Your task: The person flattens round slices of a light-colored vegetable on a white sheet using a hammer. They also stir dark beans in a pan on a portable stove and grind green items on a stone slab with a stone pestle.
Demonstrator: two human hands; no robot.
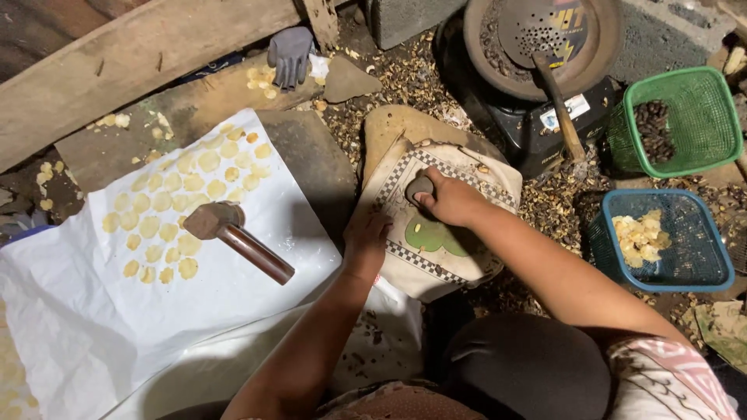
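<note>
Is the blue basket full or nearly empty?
Nearly empty. The blue basket holds only a small heap of pale yellow pieces in one corner; bare mesh shows elsewhere.

The right hand [451, 198] wraps a small dark stone [420, 187], hiding most of it. The left hand [366, 243] covers the cloth's [436, 233] near edge. At one o'clock the round perforated pan [545, 39] is cut off by the top edge. The dark bits in the green basket [677, 120] are too small to tell, perhaps nuts.
</note>
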